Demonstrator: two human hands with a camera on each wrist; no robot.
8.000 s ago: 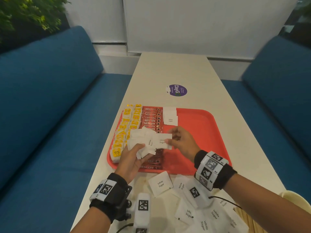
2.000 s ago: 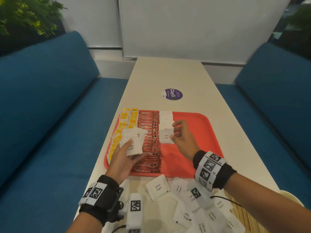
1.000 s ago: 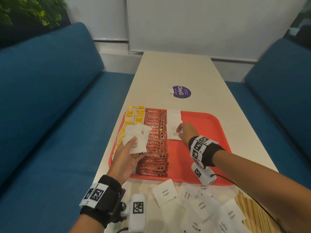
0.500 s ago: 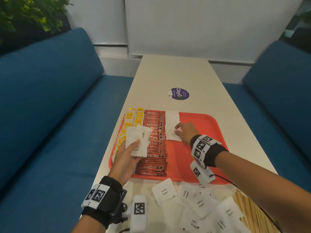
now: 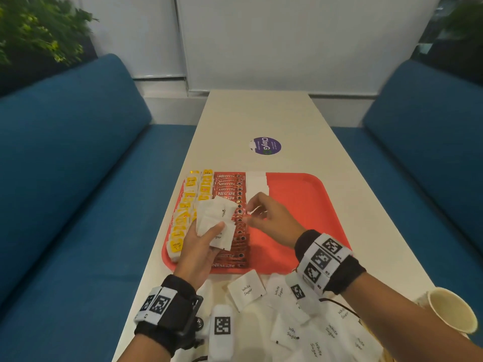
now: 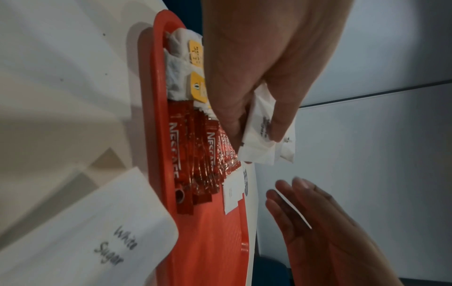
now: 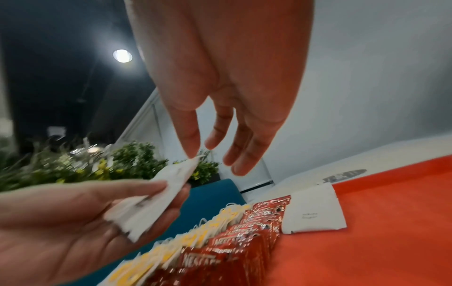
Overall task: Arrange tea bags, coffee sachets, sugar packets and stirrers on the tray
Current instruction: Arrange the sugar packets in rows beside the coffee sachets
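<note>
My left hand [image 5: 201, 246] holds a stack of white sugar packets [image 5: 215, 218] above the red tray [image 5: 300, 205]. On the tray lie a column of yellow-tagged tea bags [image 5: 188, 205], a row of red coffee sachets [image 5: 230, 189] and a short row of sugar packets [image 5: 257, 182]. My right hand [image 5: 261, 212] hovers just right of the stack with relaxed fingers. In the right wrist view its thumb tip [image 7: 193, 151] touches the top packet's corner [image 7: 186, 168], and it holds nothing. The left wrist view shows thumb and fingers [image 6: 244, 77] pinching the stack [image 6: 259, 139].
Several loose sugar packets [image 5: 247, 290] lie on the white table in front of the tray. A paper cup [image 5: 449, 312] stands at the near right edge. A purple sticker [image 5: 266, 146] marks the table beyond the tray. Blue benches flank both sides.
My right hand has lifted off the packet it laid in the tray's sugar row and come back left to the stack. The left hand keeps its hold.
</note>
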